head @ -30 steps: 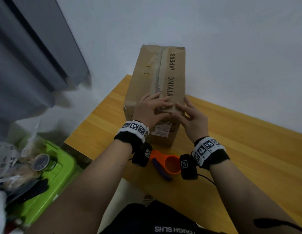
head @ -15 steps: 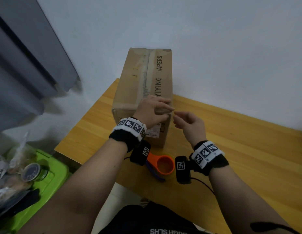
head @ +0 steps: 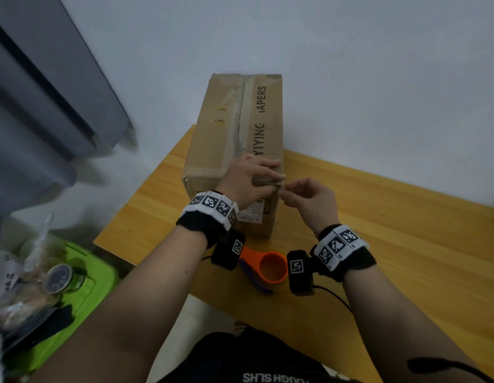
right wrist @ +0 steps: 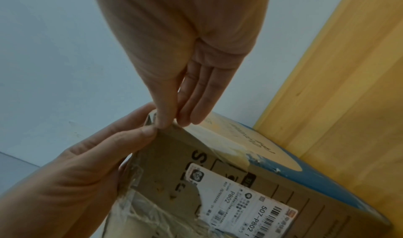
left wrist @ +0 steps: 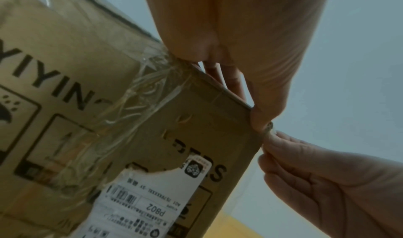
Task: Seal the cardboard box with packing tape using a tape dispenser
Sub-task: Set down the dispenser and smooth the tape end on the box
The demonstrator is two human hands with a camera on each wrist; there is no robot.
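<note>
the right hand (head: 309,200) has slid off the cardboard box (head: 237,139) top to its near right corner, fingers pinching a tape scrap there; the left hand (head: 248,181) lies flat on the lid. box by the desk (head: 392,244) far-left corner, tape dispenser (head: 267,266) untouched at the near edge — sealing not begun.

Dim, flat light; soft blur, warped edges.

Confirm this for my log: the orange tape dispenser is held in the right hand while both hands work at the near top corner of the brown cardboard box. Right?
Not quite. The orange tape dispenser lies on the wooden table between the wrists, held by neither hand, as the head view shows. The rest stands: the left hand and right hand work at the near top corner of the brown cardboard box.
</note>
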